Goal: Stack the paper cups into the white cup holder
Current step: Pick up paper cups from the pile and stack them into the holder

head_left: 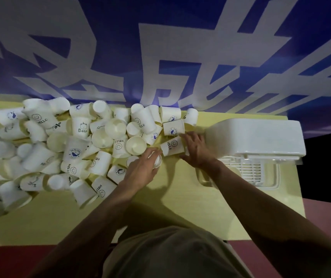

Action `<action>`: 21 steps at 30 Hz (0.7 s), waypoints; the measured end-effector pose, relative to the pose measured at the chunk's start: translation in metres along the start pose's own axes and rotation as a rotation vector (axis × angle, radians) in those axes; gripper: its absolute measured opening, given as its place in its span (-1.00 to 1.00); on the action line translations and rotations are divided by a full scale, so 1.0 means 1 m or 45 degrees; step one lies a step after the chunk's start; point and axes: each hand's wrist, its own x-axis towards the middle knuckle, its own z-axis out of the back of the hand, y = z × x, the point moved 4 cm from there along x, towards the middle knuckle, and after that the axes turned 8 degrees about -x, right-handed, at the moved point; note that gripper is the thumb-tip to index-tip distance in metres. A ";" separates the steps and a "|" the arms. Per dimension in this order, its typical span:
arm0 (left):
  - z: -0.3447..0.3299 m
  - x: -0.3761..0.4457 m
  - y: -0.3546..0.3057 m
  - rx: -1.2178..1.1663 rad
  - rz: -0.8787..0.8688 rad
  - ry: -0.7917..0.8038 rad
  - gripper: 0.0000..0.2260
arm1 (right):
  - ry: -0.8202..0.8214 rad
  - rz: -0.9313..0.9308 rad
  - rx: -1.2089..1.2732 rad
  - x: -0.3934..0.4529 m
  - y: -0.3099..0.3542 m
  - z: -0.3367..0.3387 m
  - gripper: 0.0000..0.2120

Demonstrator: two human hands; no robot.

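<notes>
My left hand (144, 167) grips a cup (157, 162), right hand (195, 147) pinches the HELLO cup (171, 148) btwn them; holder (257, 137) sits just right of it, w/ the pile (64, 145) crowding left, so a hasty nest could jam or topple cups.

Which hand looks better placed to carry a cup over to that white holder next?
Probably the right hand. It already grips a HELLO cup and lies right beside the white cup holder. The left hand holds another cup farther away, by the cup pile.
</notes>
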 end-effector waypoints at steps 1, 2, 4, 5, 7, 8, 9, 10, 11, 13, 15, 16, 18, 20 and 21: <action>-0.001 0.002 0.001 -0.006 -0.011 0.005 -0.41 | 0.004 0.013 -0.014 0.003 0.002 0.001 -0.22; -0.001 0.004 0.001 -0.019 -0.019 0.006 -0.42 | 0.009 0.020 -0.033 0.007 0.003 0.001 -0.22; 0.000 0.008 0.002 -0.054 -0.029 0.005 -0.41 | 0.031 0.017 -0.094 0.013 0.002 -0.002 -0.23; 0.000 0.010 0.002 -0.070 -0.033 0.005 -0.42 | 0.043 0.023 -0.122 0.015 0.002 -0.004 -0.23; 0.001 0.011 0.003 -0.093 -0.049 0.009 -0.45 | 0.073 0.029 -0.153 0.018 0.000 -0.010 -0.23; 0.003 0.011 0.002 -0.103 -0.059 0.005 -0.47 | 0.088 0.027 -0.168 0.018 -0.001 -0.012 -0.22; 0.006 0.010 0.001 -0.122 -0.065 -0.009 -0.50 | 0.105 0.025 -0.189 0.019 -0.001 -0.013 -0.21; 0.010 0.009 -0.002 -0.153 -0.067 -0.031 -0.51 | 0.121 0.018 -0.209 0.020 -0.002 -0.014 -0.21; 0.014 0.007 -0.004 -0.189 -0.061 -0.054 -0.51 | 0.138 0.003 -0.222 0.020 -0.002 -0.015 -0.21; 0.021 0.003 -0.009 -0.259 -0.035 -0.090 -0.48 | 0.168 -0.031 -0.225 0.021 -0.004 -0.017 -0.20; 0.028 -0.004 -0.014 -0.334 -0.003 -0.131 -0.46 | 0.160 -0.026 -0.225 0.020 -0.005 -0.019 -0.20; 0.031 -0.007 -0.016 -0.394 0.014 -0.150 -0.47 | 0.146 -0.015 -0.227 0.020 -0.004 -0.020 -0.22; 0.035 -0.013 -0.017 -0.564 0.041 -0.189 -0.48 | 0.122 0.005 -0.221 0.019 -0.004 -0.022 -0.25; 0.040 -0.019 -0.016 -0.705 0.053 -0.246 -0.47 | 0.115 0.012 -0.222 0.018 -0.002 -0.022 -0.28; 0.041 -0.021 -0.017 -0.757 0.056 -0.272 -0.47 | 0.107 0.011 -0.212 0.017 -0.001 -0.022 -0.30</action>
